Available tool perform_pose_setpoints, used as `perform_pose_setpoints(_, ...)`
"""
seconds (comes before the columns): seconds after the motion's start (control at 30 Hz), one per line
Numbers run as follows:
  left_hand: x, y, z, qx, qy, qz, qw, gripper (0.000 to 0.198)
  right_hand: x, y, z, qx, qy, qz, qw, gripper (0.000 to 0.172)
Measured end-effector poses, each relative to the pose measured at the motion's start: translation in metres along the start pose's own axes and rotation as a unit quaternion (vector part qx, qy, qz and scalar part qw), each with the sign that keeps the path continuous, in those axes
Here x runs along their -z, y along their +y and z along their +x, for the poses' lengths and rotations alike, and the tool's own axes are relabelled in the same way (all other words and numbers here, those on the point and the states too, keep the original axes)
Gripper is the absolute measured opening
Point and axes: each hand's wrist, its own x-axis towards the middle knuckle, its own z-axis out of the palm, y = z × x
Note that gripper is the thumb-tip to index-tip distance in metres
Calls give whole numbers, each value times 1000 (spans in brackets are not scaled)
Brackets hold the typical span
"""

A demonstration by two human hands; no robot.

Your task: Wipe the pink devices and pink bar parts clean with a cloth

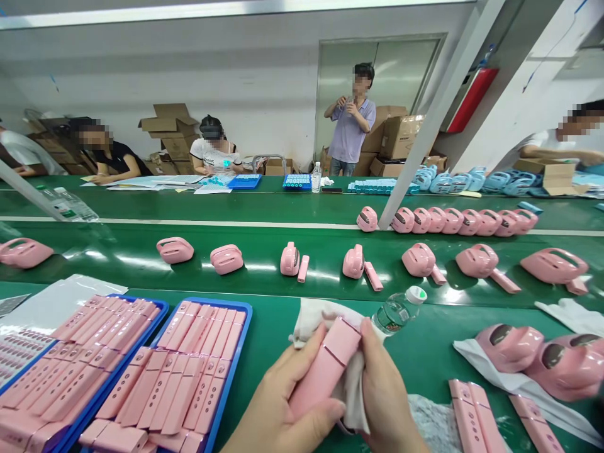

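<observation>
Near the bottom centre, my left hand (287,396) is wrapped round a pink handle piece (325,365), its plain side facing the camera. My right hand (389,390) is closed on a white cloth (353,393), which lies against the right side and back of the piece; its fingertips touch the piece's upper edge. To the left, two blue trays (248,314) hold rows of pink handle pieces with small round marks. Several similar pieces (476,415) lie to the right, near glossy pink housings (512,346) on white sheeting.
A water bottle (399,310) leans just beyond my right hand. Pink housings (226,258), some with handles, stand along the green conveyor (117,277). Across it, several people sit or stand near blue parts and cardboard boxes (401,135). A slanted post (425,126) rises ahead on the right.
</observation>
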Motion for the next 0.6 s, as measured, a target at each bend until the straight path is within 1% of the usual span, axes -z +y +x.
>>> perform_pose_setpoints(0.03, 0, -1, 0, -1, 7, 6, 1000, 61, 2, 2, 2, -34, -10, 19, 999, 51)
perform_pose_setpoints(0.07, 1, -1, 1, 11, 5, 2, 1000, 61, 4, 2, 5, -53, -22, 26, 998, 53)
perform_pose_setpoints(0.1, 4, -2, 3, 29, -6, -5, 1000, 58, 7, 2, 7, -58, -30, 21, 998, 53)
perform_pose_setpoints(0.13, 8, -3, 7, 42, -16, -1, 999, 52, 11, 1, 8, -47, -27, 7, 999, 52)
perform_pose_setpoints(0.17, 14, -5, 13, 50, -20, 41, 998, 45, 15, 0, 10, -28, -14, -24, 999, 51)
perform_pose_setpoints(0.2, 21, -9, 20, 57, -16, 121, 991, 39, 21, -3, 13, -4, 6, -70, 998, 50)
perform_pose_setpoints(0.23, 29, -16, 28, 62, -3, 216, 974, 34, 27, -5, 15, 21, 29, -120, 992, 50)
perform_pose_setpoints(0.27, 37, -25, 38, 75, 12, 358, 931, 32, 35, -8, 17, 43, 50, -166, 984, 51)
perform_pose_setpoints(0.3, 45, -36, 47, 105, 14, 426, 899, 33, 43, -10, 20, 59, 67, -203, 975, 53)
perform_pose_setpoints(0.33, 52, -49, 57, 137, 7, 461, 877, 33, 51, -12, 22, 67, 78, -229, 968, 55)
perform_pose_setpoints(0.37, 57, -63, 65, 169, -12, 490, 855, 29, 59, -14, 25, 69, 82, -242, 964, 55)
perform_pose_setpoints(0.47, 60, -105, 83, 238, -73, 546, 800, 27, 72, -17, 27, 76, 90, -267, 956, 53)
perform_pose_setpoints(0.53, 55, -125, 91, 258, -96, 564, 779, 29, 74, -17, 26, 74, 107, -298, 946, 52)
perform_pose_setpoints(0.6, 50, -138, 96, 263, -104, 573, 769, 31, 70, -17, 24, 62, 123, -322, 937, 52)
